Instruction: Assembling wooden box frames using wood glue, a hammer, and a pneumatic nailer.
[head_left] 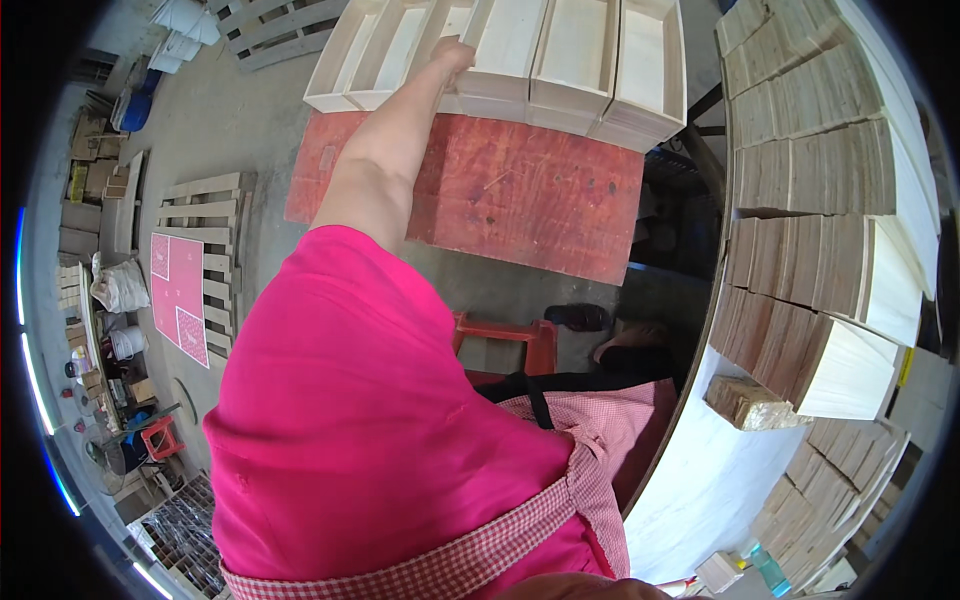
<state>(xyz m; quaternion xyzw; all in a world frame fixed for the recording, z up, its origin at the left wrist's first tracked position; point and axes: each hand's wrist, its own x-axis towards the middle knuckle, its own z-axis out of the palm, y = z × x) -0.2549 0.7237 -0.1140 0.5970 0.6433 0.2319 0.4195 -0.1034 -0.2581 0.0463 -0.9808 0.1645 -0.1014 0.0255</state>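
My left arm stretches away from my body, and my left hand (455, 57) is at a row of pale wooden open-topped boxes (572, 45). Its fingers are closed over the near end of one narrow wooden box (457, 20); the fingertips are partly hidden. The boxes stand side by side, stacked in layers, at the far edge of a red-painted wooden board (520, 195). My right hand is not in view.
On the right, a white-topped table (700, 480) holds tall stacks of thin wooden boards (800, 260) and a small taped bundle (750, 403). A red stool (530, 348) stands beside my lap. Slatted pallets (205, 205) lie on the floor at left, with a pink printed sheet (182, 290) on one.
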